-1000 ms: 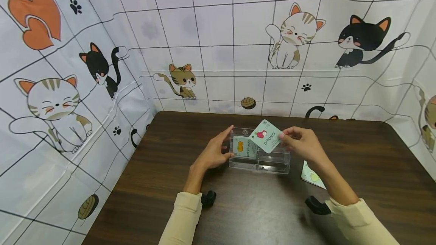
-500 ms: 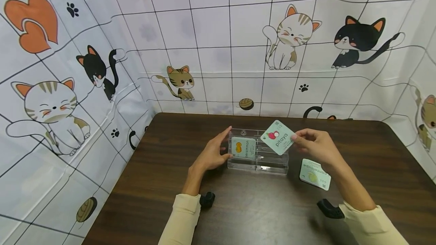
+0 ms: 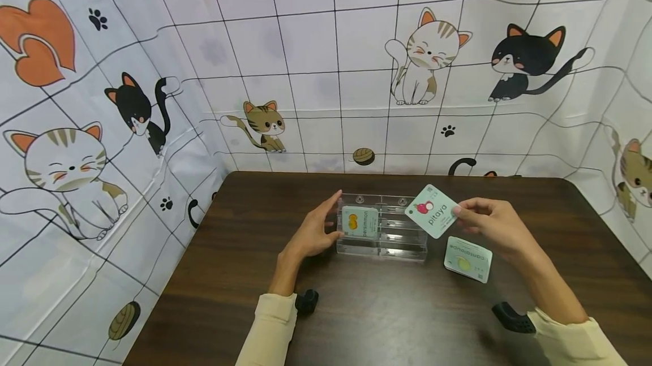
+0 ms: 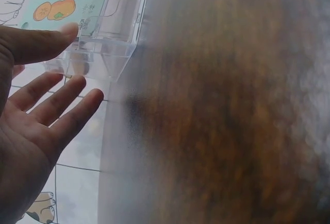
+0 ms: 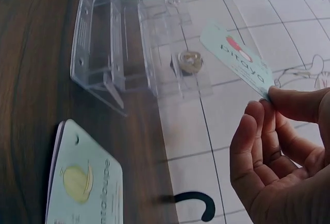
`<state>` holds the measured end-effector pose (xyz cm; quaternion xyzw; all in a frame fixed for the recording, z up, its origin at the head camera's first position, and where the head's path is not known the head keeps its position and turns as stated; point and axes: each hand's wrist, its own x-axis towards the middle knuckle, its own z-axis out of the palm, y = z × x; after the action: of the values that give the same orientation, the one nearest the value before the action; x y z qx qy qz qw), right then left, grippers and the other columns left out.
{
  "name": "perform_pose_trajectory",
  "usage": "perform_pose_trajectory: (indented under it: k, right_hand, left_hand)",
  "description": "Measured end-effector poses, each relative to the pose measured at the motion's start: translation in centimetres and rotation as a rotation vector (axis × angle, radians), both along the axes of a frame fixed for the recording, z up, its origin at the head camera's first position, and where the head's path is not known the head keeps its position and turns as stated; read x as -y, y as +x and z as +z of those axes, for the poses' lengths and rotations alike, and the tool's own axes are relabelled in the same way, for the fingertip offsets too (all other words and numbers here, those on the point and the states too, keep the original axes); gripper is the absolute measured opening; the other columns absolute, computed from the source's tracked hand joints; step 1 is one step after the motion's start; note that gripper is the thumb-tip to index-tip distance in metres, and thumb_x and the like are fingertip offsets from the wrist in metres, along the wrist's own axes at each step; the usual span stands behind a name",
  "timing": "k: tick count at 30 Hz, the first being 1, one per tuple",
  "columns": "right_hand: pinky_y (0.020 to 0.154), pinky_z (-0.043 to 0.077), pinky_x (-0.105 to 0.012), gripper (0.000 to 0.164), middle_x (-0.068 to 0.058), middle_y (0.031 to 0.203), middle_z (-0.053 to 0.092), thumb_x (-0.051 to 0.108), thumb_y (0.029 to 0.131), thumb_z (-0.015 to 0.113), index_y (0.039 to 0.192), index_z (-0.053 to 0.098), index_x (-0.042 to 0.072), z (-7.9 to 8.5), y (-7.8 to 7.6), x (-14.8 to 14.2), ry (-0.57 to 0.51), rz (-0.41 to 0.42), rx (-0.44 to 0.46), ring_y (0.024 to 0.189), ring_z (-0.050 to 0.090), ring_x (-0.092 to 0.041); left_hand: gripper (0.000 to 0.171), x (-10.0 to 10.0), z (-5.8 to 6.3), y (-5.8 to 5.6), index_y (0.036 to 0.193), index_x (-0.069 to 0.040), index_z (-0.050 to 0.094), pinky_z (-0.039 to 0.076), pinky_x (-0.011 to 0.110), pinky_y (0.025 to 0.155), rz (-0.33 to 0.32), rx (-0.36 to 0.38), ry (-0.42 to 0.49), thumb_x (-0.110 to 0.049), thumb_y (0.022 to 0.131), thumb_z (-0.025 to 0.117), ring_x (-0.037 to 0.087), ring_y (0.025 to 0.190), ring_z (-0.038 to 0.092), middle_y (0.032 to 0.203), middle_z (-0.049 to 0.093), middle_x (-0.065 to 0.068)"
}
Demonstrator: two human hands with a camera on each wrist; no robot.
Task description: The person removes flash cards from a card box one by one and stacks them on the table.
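My right hand (image 3: pixel 489 220) pinches a pale green card printed "pitaya" (image 3: pixel 432 211) by its corner, between thumb and fingers. The card is tilted and held up over the right end of a clear plastic tiered rack (image 3: pixel 402 250). In the right wrist view the card (image 5: pixel 237 54) appears nearly edge-on. At the rack's left end rests my left hand (image 3: pixel 309 232), index finger by the back corner and thumb near the front. Its fingers look fairly straight in the left wrist view, the thumb (image 4: pixel 49 44) overlapping the "persimmon" card (image 4: pixel 62 7) that stands in the rack's left half.
To the right of the rack lies a small stack of cards with "cantaloupe" (image 3: pixel 468 259) on top. The dark wooden table (image 3: pixel 377 315) ends at the back against a white cat-print sheet (image 3: pixel 311 94).
My right hand has drawn the pitaya card to the right, away from the persimmon card. The cantaloupe stack, partly covered by the arm before, now shows. My left hand stays at the rack.
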<state>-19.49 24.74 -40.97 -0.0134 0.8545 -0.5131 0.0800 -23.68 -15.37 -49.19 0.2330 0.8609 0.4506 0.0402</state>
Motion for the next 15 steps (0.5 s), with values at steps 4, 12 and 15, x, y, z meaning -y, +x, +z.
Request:
perform_pose_trajectory:
  k: [4, 12, 15]
  right_hand:
    - [0.081, 0.066, -0.028, 0.044, 0.011, 0.097, 0.078, 0.031, 0.107, 0.069, 0.125, 0.068, -0.009, -0.2, 0.3, -0.9, 0.003, 0.000, 0.002, 0.090, 0.075, -0.005]
    - [0.077, 0.064, -0.026, 0.041, 0.007, 0.098, 0.079, 0.027, 0.108, 0.067, 0.124, 0.068, -0.011, -1.1, 1.3, -3.3, 0.027, 0.013, 0.052, 0.088, 0.076, -0.006]
    - [0.077, 0.065, -0.026, 0.041, 0.005, 0.100, 0.080, 0.025, 0.108, 0.066, 0.125, 0.066, -0.013, -1.5, 1.6, -4.1, 0.029, 0.020, 0.072, 0.087, 0.077, -0.006]
  left_hand:
    - [0.104, 0.1, 0.0, 0.1, 0.174, -0.022, 0.019, 0.058, 0.052, 0.113, 0.009, -0.002, -0.001, 0.003, 0.093, 0.079, 0.038, 0.151, 0.050, 0.174, 0.035, 0.013]
    - [0.104, -0.1, 0.0, 0.1, 0.174, -0.026, 0.020, 0.057, 0.052, 0.113, 0.006, -0.002, 0.002, 0.003, 0.093, 0.079, 0.037, 0.152, 0.050, 0.174, 0.037, 0.012]
    - [0.104, -0.1, -0.1, 0.1, 0.173, -0.026, 0.020, 0.058, 0.051, 0.113, 0.005, -0.014, 0.006, 0.002, 0.093, 0.079, 0.036, 0.152, 0.051, 0.173, 0.038, 0.012]
